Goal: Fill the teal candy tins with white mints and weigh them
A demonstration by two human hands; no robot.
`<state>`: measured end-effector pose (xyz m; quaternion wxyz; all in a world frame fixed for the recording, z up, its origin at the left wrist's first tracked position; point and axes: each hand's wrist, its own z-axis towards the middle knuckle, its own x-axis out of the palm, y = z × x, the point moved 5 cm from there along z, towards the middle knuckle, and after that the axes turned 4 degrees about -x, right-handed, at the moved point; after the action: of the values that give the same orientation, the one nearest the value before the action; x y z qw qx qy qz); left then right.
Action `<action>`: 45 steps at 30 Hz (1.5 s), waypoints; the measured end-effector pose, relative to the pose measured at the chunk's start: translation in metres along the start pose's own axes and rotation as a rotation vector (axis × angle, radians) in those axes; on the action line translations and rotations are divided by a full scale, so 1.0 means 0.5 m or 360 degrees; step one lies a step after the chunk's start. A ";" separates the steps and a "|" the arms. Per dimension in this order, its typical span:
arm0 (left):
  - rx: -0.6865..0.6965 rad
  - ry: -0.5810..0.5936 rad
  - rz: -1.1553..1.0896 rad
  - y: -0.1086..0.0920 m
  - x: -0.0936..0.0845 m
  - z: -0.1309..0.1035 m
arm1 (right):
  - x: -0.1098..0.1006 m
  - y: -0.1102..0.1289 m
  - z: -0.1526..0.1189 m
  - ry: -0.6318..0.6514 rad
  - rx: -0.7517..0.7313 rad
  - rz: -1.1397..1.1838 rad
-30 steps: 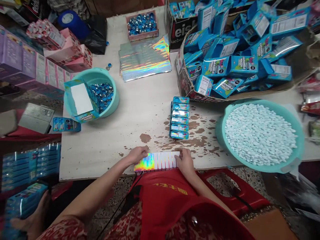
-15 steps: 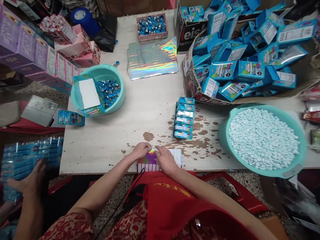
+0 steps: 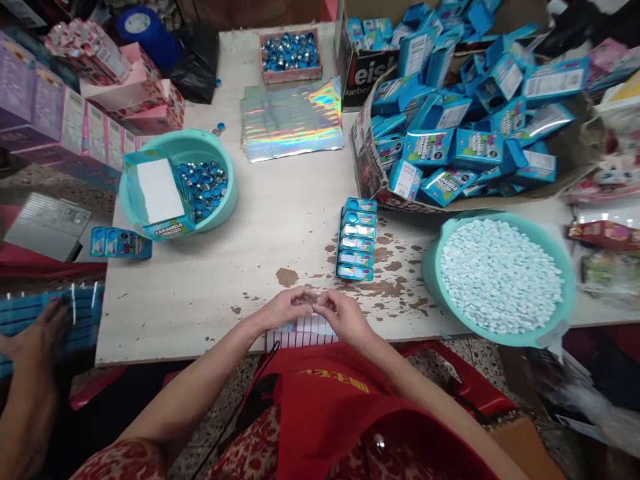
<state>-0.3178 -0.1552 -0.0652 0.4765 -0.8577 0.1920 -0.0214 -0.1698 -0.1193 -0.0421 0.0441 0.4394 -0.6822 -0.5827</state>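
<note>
My left hand [image 3: 289, 308] and my right hand [image 3: 345, 316] meet at the fingertips over the table's front edge. Both are closed in a pinch; whatever lies between the fingers is too small to make out. Just below them is a shiny sheet [image 3: 306, 339] marked off into narrow strips, partly covered by my hands. Ahead and a little to the right stands a row of small blue candy boxes [image 3: 356, 241] with shiny strips on several of their ends.
At right stands a turquoise tub [image 3: 434, 270] of pale candies, with a carton [image 3: 367, 160] of blue boxes behind it. A turquoise basin [image 3: 227, 200] holds blue caps at left. Holographic sheets [image 3: 290, 127] lie farther back. Another person's hand [image 3: 43, 333] is at far left.
My hands have come up off the shiny sheet, fingertips now together above it. More of its striped part shows. The whole view has shifted slightly, moving things leftward.
</note>
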 end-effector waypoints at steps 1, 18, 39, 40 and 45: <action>-0.0046 0.0088 -0.0101 -0.011 0.005 0.004 | -0.019 0.001 0.006 -0.0089 0.0030 0.0042; 0.0289 -0.0159 0.0420 -0.225 -0.104 0.368 | -0.269 -0.098 0.273 -0.1199 0.0471 -0.0168; -0.0830 -0.0229 0.0825 0.116 -0.099 0.009 | -0.051 -0.067 0.000 -0.0648 -0.0149 0.0103; -0.0930 -0.0282 0.0727 0.140 -0.090 -0.018 | -0.007 -0.073 -0.011 -0.0453 -0.0150 0.0098; -0.0868 -0.0713 -0.0293 0.186 -0.043 -0.058 | 0.113 -0.097 0.021 0.0021 -0.0157 -0.0223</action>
<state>-0.3727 -0.2153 -0.1230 0.2567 -0.9503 0.0035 0.1762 -0.1834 -0.1450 -0.1113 0.0293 0.4870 -0.6200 -0.6145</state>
